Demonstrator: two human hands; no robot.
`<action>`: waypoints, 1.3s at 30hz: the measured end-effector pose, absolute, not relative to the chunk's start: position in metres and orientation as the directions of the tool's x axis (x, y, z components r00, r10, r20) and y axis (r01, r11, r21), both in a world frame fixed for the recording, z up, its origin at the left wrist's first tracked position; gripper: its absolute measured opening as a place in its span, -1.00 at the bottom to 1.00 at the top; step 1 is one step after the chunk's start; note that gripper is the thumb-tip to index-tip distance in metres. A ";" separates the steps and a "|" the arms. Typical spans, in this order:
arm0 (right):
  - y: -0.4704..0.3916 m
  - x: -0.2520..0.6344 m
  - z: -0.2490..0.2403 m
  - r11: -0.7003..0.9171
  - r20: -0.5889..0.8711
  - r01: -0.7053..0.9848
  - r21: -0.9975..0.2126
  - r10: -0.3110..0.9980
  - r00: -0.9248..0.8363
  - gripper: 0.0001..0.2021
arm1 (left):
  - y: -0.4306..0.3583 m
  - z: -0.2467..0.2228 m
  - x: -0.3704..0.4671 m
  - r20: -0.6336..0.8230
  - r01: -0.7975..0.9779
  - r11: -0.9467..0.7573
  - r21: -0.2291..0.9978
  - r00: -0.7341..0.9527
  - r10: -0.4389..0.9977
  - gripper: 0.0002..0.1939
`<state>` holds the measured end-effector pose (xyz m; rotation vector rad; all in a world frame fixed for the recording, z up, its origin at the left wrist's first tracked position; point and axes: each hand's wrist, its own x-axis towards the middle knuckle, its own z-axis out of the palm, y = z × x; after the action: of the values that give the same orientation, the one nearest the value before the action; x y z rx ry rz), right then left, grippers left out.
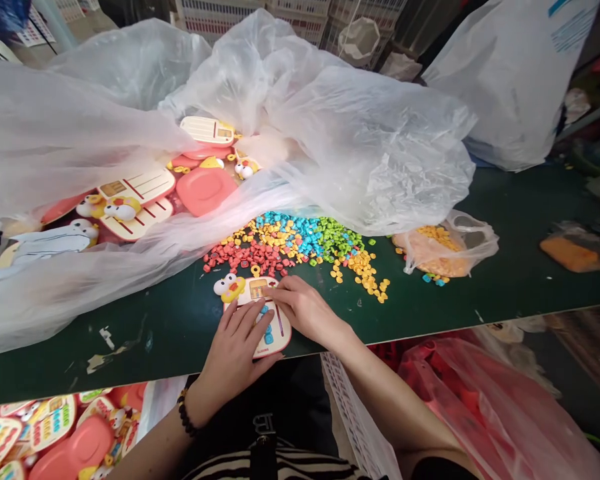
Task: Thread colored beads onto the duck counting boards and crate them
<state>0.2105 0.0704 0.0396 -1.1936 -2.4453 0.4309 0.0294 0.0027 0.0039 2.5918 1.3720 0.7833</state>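
Note:
A cream-coloured toy board [281,338] with a red rim lies at the table's front edge. A yellow duck head with big white eyes [230,287] sticks out from its upper left corner. My left hand [233,343] rests flat across the board's left side, fingers stretched out and partly covering small blue pieces [269,335] on it. At the board's upper right, my right hand [307,308] has its thumb and fingertips pinched together beside the printed brown panel [259,288]. Whatever sits between those fingertips is too small to make out.
Behind the board spread loose red pieces [253,257], blue pieces [305,233], green pieces [337,237] and yellow pieces [365,270]. A large clear plastic bag [340,147] covers more toys. A small bag of orange pieces [437,250] lies right. Finished-looking boards [53,423] fill a container below left.

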 end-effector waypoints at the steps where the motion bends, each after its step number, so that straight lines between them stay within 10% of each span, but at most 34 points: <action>1: 0.071 0.209 0.037 0.575 0.208 0.691 -0.439 0.813 -0.544 -0.75 | 0.003 0.004 0.029 0.397 0.742 -0.587 0.323 0.457 0.796 -0.50; 8: 0.086 0.212 0.013 0.517 0.320 0.696 -0.498 0.856 -0.406 -0.70 | 0.003 0.002 0.028 0.405 0.731 -0.602 0.323 0.468 0.785 -0.49; 17: 0.068 0.202 0.009 0.560 0.395 0.787 -0.257 0.805 -0.443 -0.70 | 0.002 0.000 0.027 0.407 0.730 -0.603 0.322 0.468 0.784 -0.50; 23: 0.079 0.238 0.034 0.576 0.287 0.692 -0.436 0.817 -0.499 -0.79 | 0.001 0.000 0.026 0.396 0.735 -0.603 0.310 0.477 0.785 -0.49; 33: 0.113 0.270 0.010 0.293 0.408 0.938 -0.185 0.891 -0.198 -0.87 | 0.001 0.002 0.027 0.391 0.745 -0.590 0.311 0.466 0.794 -0.48; 39: 0.106 0.245 0.021 0.334 0.369 0.843 -0.422 0.912 -0.177 -0.83 | 0.001 0.003 0.028 0.378 0.745 -0.588 0.315 0.470 0.798 -0.49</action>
<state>0.2449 0.1063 0.0214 -1.5328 -2.0429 0.1621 0.0278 0.0014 0.0035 2.6013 1.3702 0.7566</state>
